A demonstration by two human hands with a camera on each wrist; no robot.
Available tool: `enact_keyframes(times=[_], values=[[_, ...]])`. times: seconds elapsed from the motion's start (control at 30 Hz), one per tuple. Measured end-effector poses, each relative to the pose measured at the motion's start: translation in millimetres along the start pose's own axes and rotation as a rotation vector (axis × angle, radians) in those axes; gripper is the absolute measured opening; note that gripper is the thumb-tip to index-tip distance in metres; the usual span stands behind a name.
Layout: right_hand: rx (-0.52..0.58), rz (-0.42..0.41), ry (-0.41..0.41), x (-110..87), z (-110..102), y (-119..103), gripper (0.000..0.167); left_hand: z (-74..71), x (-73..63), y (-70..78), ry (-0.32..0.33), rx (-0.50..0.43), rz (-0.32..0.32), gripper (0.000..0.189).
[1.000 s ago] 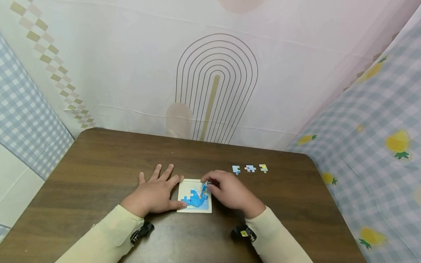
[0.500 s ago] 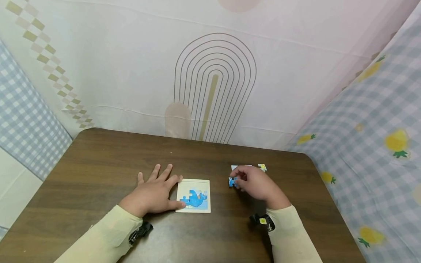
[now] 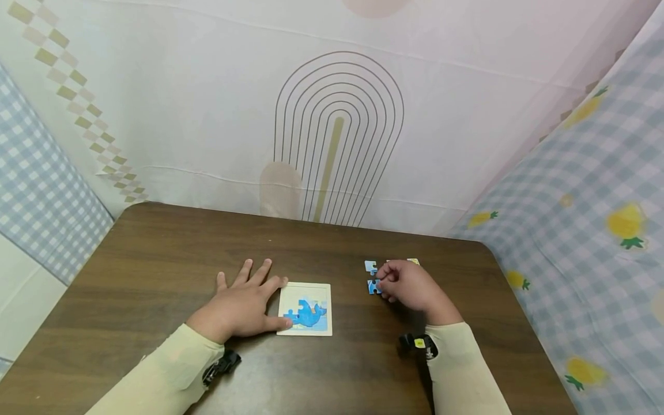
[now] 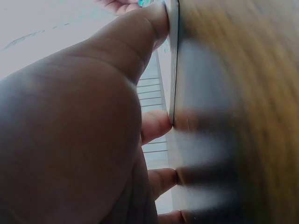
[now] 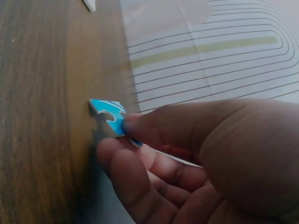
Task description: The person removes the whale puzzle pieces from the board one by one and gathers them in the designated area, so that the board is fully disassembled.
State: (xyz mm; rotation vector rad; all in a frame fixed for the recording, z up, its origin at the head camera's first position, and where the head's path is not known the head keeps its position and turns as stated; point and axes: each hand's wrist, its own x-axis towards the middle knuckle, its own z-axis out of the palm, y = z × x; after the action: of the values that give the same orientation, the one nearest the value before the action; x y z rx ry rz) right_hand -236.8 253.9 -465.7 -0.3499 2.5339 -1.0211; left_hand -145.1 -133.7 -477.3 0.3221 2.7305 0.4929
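My left hand (image 3: 241, 305) lies with fingers spread on the table, its thumb over the lower left of a small square puzzle tray (image 3: 306, 286) and its index fingertip at the upper left corner. In the left wrist view, thumb and fingertip meet the tray's thin edge (image 4: 174, 70). Joined pieces (image 3: 309, 314) in the tray show part of a blue animal. To the right of the tray, my right hand (image 3: 412, 288) pinches a blue jigsaw piece (image 5: 110, 112) between thumb and fingers, tilted close over the table.
Near my right fingertips lies a pale jigsaw piece (image 3: 370, 266). A piece with yellow (image 3: 413, 261) peeks out behind the hand, and another is mostly hidden there. A patterned cloth (image 3: 207, 115) hangs behind the brown table (image 3: 171, 253).
My right hand has lifted the blue jigsaw piece from the tray's upper right and carried it rightward, beside the loose pieces, shifting slightly further right since half a second ago. The left hand stays put.
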Motion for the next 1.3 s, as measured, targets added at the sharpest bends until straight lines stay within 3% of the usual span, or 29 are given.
enact_keyframes(times=[0.57,1.3], values=[[-0.259,-0.019,0.105,4.8,3.2,6.4,0.005,0.2,0.3,-0.2,-0.001,-0.001,0.0,0.1],[-0.339,-0.034,0.127,7.9,6.5,5.3,0.004,0.7,-0.1,-1.1,0.008,0.003,0.007,0.101]])
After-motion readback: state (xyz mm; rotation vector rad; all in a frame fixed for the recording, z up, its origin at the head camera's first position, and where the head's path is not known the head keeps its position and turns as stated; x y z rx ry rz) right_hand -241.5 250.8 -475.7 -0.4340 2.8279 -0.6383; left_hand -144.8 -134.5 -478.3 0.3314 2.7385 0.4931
